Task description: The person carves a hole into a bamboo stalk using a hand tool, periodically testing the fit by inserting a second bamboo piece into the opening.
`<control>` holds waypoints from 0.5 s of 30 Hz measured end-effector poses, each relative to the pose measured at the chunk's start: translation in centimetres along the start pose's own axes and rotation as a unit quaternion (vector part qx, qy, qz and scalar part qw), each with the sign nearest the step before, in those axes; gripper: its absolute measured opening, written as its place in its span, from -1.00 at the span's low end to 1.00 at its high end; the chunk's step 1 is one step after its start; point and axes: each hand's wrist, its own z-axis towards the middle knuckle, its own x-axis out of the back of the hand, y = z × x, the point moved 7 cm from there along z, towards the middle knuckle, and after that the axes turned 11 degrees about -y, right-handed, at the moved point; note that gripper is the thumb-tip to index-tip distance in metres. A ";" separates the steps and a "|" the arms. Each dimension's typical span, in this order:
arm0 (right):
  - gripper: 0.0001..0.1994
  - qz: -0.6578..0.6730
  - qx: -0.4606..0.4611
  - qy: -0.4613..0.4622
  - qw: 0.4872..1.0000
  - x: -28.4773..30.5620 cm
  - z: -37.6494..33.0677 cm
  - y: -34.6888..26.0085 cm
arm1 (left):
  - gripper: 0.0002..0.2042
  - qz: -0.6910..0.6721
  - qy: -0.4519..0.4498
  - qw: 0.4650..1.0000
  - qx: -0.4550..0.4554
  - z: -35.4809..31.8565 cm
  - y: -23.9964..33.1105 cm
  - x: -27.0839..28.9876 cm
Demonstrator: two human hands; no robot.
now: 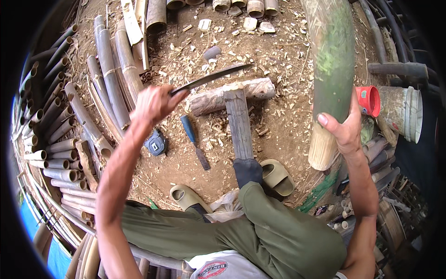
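My left hand [154,106] is closed round the handle of a machete [216,76], whose dark curved blade points to the right. At the right, my right hand [344,129] grips a thick green bamboo pole [332,69] near its pale, scraped lower end. The pole stands nearly lengthwise in view, its far end cut off by the upper edge. Between my hands, a short log [261,89] lies on the ground. A grey split bamboo piece [239,123] rests its far end on that log, and my dark-socked foot [247,171] is at its near end.
A blue-handled chisel [188,128] and a tape measure [156,142] lie on the chip-strewn ground. Bamboo poles [111,74] are stacked at the left. A red bucket [369,101] and a white pail [409,114] stand right. Olive slippers [278,178] lie near my feet.
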 end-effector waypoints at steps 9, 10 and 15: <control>-0.09 -0.036 0.007 -0.017 0.999 -1.1 -0.9 1.6 | -0.82 -0.051 0.046 0.997 -0.029 -8.2 2.4 -6.7; -0.08 -0.046 0.008 -0.021 0.999 -1.1 -0.9 1.5 | -0.82 -0.042 0.032 0.998 -0.030 -8.1 2.2 -7.2; -0.06 -0.046 -0.006 -0.023 0.999 -1.6 -0.7 1.4 | -0.81 -0.023 -0.032 0.999 -0.022 -7.6 1.8 -8.6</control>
